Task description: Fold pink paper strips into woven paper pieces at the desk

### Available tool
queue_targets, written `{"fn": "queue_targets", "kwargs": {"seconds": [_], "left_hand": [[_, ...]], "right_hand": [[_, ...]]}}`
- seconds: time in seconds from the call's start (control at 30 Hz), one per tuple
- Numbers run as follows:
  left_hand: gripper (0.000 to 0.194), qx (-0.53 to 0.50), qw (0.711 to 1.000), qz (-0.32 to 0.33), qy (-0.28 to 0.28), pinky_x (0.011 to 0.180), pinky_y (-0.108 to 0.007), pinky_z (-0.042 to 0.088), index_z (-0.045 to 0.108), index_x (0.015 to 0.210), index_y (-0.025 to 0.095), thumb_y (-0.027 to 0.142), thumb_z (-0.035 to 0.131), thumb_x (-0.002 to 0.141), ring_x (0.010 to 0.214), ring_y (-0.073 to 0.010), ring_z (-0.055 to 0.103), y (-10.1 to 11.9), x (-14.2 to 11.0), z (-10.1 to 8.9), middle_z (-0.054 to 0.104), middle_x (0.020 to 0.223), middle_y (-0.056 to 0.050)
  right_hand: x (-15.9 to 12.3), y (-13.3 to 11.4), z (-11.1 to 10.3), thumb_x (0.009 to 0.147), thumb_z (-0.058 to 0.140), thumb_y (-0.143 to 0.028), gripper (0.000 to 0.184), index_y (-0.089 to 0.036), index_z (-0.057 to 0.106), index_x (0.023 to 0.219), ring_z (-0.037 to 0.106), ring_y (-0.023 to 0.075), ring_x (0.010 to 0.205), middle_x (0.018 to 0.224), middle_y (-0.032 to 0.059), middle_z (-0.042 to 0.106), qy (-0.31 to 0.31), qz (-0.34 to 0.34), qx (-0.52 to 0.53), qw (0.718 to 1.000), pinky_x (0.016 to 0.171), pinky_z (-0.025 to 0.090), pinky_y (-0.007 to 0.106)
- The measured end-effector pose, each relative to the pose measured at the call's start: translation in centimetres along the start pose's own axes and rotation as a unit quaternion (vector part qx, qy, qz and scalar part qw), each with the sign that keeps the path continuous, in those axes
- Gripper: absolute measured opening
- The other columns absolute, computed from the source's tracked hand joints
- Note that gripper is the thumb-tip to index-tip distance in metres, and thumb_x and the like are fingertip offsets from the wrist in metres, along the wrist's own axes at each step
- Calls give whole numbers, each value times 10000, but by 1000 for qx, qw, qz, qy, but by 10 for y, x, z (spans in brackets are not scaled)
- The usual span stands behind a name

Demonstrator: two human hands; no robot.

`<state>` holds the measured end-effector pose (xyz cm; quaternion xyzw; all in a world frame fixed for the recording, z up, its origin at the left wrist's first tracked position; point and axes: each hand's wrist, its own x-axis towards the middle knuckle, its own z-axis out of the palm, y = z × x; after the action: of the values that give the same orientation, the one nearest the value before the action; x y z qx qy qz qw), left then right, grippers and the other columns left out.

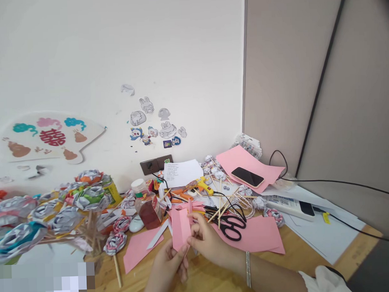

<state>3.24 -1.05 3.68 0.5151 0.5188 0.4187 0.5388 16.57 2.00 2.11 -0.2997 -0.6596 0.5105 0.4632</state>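
Note:
A folded piece of pink paper (181, 228) is held up between both hands above the front of the table. My left hand (173, 259) grips its lower end, thumb in front and fingers behind. On its right edge, my right hand (202, 234) pinches the paper between thumb and fingers. Behind the hands lie black-handled scissors (233, 227), resting partly on a pink sheet (259, 235). Left of the hands is another pink sheet (139, 252) with a white strip (157, 236) across it.
A bottle of reddish liquid (147, 205) stands behind my left hand. A yellow glue gun (204, 186), wooden sticks and a cable clutter the back. Paper flowers (88, 196) crowd the left side. A phone (247, 177) lies on pink paper at back right.

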Motion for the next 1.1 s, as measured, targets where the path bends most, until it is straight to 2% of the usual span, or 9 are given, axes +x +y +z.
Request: {"fn": "queue_targets", "kwargs": {"seconds": [0.1, 0.2, 0.3, 0.4, 0.47, 0.53, 0.7, 0.93, 1.1], "left_hand": [[444, 4, 999, -1, 44, 331, -217, 365, 495, 629, 184, 626, 504, 584, 277, -128, 484, 10, -1, -6, 520, 315, 55], [400, 38, 992, 52, 111, 491, -245, 443, 551, 597, 167, 547, 633, 501, 526, -178, 579, 21, -1, -13, 625, 502, 12], [394, 62, 986, 51, 144, 514, -263, 440, 578, 549, 157, 535, 654, 464, 569, -203, 569, 27, -4, -13, 631, 516, -2], [390, 51, 993, 37, 101, 515, -271, 440, 601, 557, 153, 537, 631, 494, 552, -200, 560, 25, -7, -8, 636, 521, -11], [357, 52, 995, 45, 69, 523, -263, 438, 607, 564, 152, 509, 602, 566, 557, -190, 554, 21, -8, -5, 638, 538, -14], [315, 67, 995, 63, 43, 531, -251, 432, 615, 576, 148, 456, 580, 631, 565, -178, 548, 16, -9, -4, 642, 563, -16], [270, 100, 992, 76, 30, 538, -241, 428, 630, 664, 149, 410, 560, 675, 582, -174, 548, 8, -5, -7, 648, 608, -12], [269, 126, 985, 110, 49, 575, -253, 425, 618, 719, 151, 404, 526, 708, 641, -191, 543, 1, -2, -8, 647, 665, -23], [287, 106, 986, 108, 69, 536, -227, 399, 582, 612, 168, 434, 521, 698, 582, -165, 500, 0, -4, -6, 582, 568, 13]], "right_hand": [[-1, -3, 0, 722, 467, -101, 523, -221, 275, 1194, 426, 87, 604, 636, -57, 431, -27, -2, -6, 1000, 572, 331, 203], [-5, -6, 1, 699, 499, -97, 577, -228, 268, 1211, 423, 82, 587, 631, -62, 426, -97, 7, -10, 995, 553, 322, 192], [-7, -6, 2, 746, 505, -197, 477, -232, 326, 1187, 416, 76, 541, 619, -57, 424, -121, 28, 11, 992, 516, 315, 190], [-3, -3, 2, 797, 445, -372, 285, -188, 481, 1011, 430, 80, 509, 599, -36, 450, -62, 65, 74, 993, 491, 325, 201], [1, -2, 1, 777, 456, -436, 294, -155, 521, 833, 429, 75, 477, 567, -28, 463, -35, 96, 138, 985, 469, 323, 199], [4, 0, 0, 734, 519, -446, 304, -142, 506, 746, 425, 65, 449, 537, -31, 470, -36, 129, 193, 972, 455, 320, 191], [4, 4, -4, 665, 617, -408, 309, -141, 512, 782, 435, 49, 441, 538, -45, 480, -66, 182, 219, 956, 462, 325, 174], [3, 5, -5, 655, 606, -464, 347, -141, 535, 761, 429, 60, 494, 588, -35, 471, -46, 180, 152, 971, 448, 289, 172], [1, 0, -4, 669, 581, -487, 353, -143, 533, 734, 423, 62, 504, 604, -27, 474, -63, 169, 141, 974, 457, 289, 175]]}}
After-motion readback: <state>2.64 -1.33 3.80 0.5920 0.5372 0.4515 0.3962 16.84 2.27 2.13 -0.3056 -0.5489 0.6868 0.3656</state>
